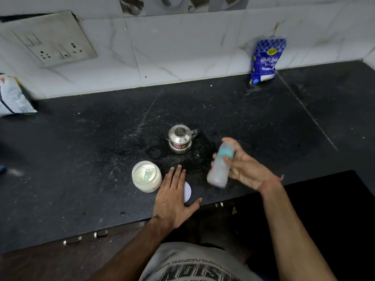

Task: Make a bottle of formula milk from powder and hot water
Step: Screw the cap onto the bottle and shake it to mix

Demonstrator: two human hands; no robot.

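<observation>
My right hand grips a baby bottle with a teal collar, tilted and motion-blurred above the black counter; whitish liquid fills it. My left hand lies flat with straight fingers on the counter, partly covering a white round lid. Just left of that hand stands an uncapped jar of white powder with a teal scoop inside. A small steel kettle with its lid on sits behind both hands.
A blue sugar bag leans on the tiled wall at the back right. Another pouch lies at the far left. A wall socket plate is up left. The counter's front edge runs just under my left wrist, with drawer handles below.
</observation>
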